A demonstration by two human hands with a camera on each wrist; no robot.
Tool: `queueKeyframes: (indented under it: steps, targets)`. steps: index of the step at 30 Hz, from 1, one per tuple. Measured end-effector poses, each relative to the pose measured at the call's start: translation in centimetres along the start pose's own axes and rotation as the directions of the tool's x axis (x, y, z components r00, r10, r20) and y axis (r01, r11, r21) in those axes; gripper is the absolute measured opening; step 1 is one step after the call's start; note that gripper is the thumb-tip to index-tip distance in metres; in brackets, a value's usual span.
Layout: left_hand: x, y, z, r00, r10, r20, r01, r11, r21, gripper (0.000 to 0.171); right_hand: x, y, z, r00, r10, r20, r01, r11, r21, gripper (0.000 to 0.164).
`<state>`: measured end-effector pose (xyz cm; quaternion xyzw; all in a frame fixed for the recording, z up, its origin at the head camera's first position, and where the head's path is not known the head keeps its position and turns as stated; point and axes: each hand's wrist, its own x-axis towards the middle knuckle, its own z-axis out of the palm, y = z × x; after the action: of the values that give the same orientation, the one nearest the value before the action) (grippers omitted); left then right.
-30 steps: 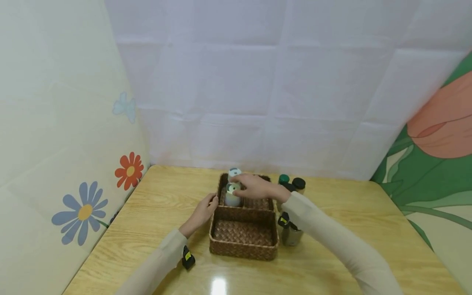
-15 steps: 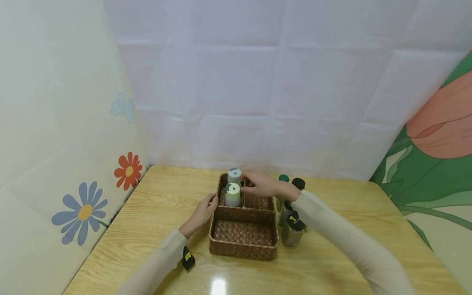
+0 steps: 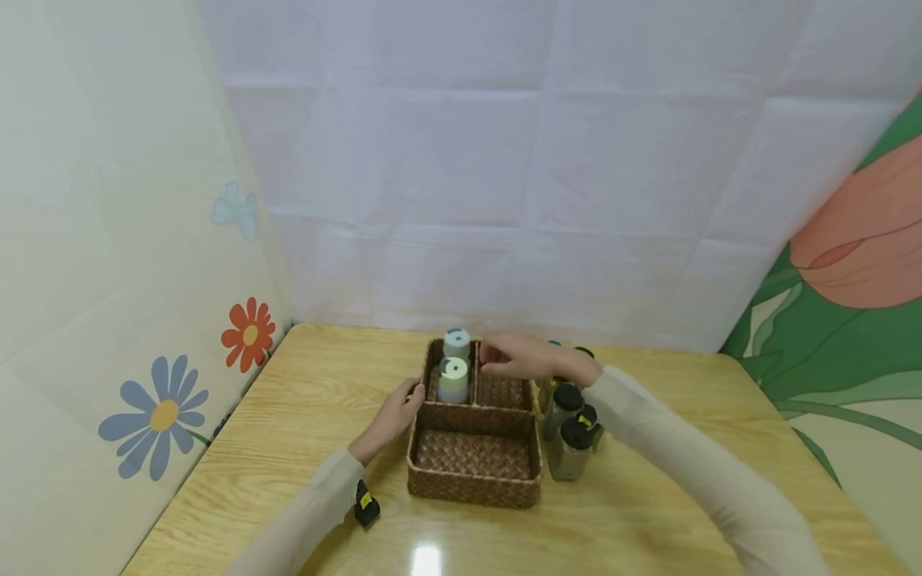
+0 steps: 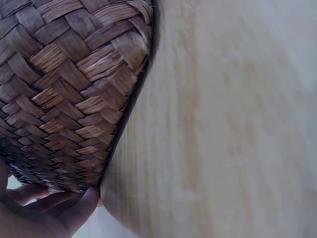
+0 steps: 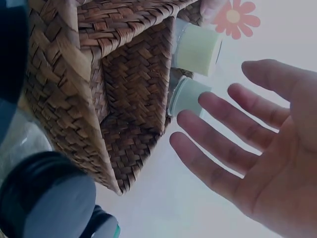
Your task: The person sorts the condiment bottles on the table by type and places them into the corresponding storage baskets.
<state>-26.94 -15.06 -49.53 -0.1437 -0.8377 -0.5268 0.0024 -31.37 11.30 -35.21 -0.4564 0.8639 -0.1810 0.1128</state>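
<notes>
A brown woven basket [image 3: 471, 488] with three compartments stands on the wooden table. Its back left compartment holds two containers: one with a pale yellow-green cap [image 3: 454, 376], the other with a pale blue-green cap [image 3: 457, 342] behind it. My left hand [image 3: 392, 412] holds the basket's left side, thumb and fingers at the woven wall in the left wrist view. Over the back right compartment hovers my right hand [image 3: 520, 358], holding nothing. In the right wrist view its fingers [image 5: 213, 144] are spread and gently bent, apart from the caps.
Close along the basket's right side stand several clear jars with dark lids [image 3: 577, 433], partly hidden beneath my right forearm. A lid with a green edge [image 5: 117, 231] shows among them. A white cloth [image 3: 461, 160] hangs behind the table [image 3: 346, 352].
My right hand has come off the pale-capped containers and drawn right, over the back right compartment. The left hand keeps its place on the basket.
</notes>
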Motion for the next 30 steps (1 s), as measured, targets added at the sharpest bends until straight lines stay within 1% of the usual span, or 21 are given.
queueKeyframes:
  steps: [8, 12, 16, 22, 30]
  targets:
    - [-0.1, 0.0, 0.1, 1.0, -0.004, 0.004, 0.004, 1.0, -0.01, 0.046, -0.5, 0.5, -0.5, 1.0, 0.0, 0.014, 0.0, 1.0, -0.025, 0.014]
    - [-0.1, 0.0, 0.0, 1.0, -0.009, 0.002, 0.009, 1.0, -0.004, 0.046, -0.9, 0.7, -1.1, 1.0, -0.021, 0.019, 0.022, 0.998, -0.054, 0.013]
    - [-0.1, 0.0, 0.0, 1.0, -0.007, 0.0, 0.007, 1.0, -0.005, 0.046, -1.3, 0.6, -1.6, 1.0, -0.011, 0.02, 0.012, 0.998, -0.062, 0.012]
    - [-0.1, 0.1, -0.2, 1.0, 0.005, 0.008, -0.005, 1.0, -0.003, 0.046, -1.9, 1.0, -1.9, 0.999, 0.018, 0.028, -0.016, 0.997, -0.075, 0.013]
    - [-0.2, -0.1, -0.3, 1.0, 0.023, 0.006, -0.023, 1.0, -0.015, 0.046, -3.0, 1.9, -2.0, 1.0, 0.004, 0.009, -0.004, 0.996, -0.089, 0.011]
